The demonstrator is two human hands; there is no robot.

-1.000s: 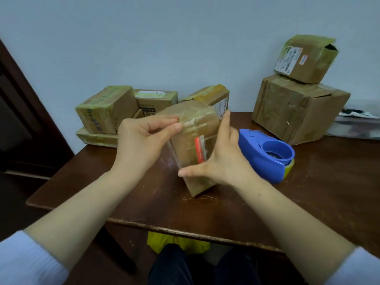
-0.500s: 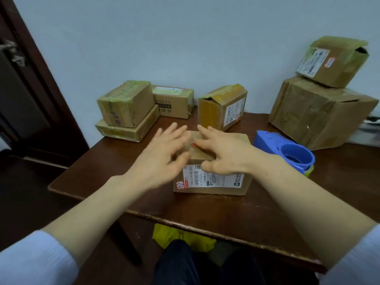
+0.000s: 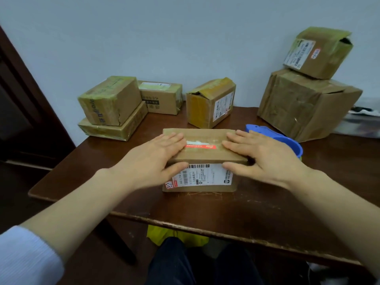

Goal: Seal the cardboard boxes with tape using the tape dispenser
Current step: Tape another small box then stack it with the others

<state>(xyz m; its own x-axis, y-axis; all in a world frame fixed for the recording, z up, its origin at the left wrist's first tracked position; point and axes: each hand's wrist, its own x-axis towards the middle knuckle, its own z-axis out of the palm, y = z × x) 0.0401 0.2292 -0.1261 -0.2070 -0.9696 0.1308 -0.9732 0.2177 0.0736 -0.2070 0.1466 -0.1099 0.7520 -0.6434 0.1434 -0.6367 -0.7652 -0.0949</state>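
Cardboard box under flat, straight-fingered left hand and right hand; tape dispenser at two o'clock untouched, sealing seemingly pending.

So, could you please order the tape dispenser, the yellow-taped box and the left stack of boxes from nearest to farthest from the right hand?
1. The tape dispenser, right beside the right hand, on its far right side.
2. The yellow-taped box, behind, at centre back.
3. The left stack, in the far back-left corner.
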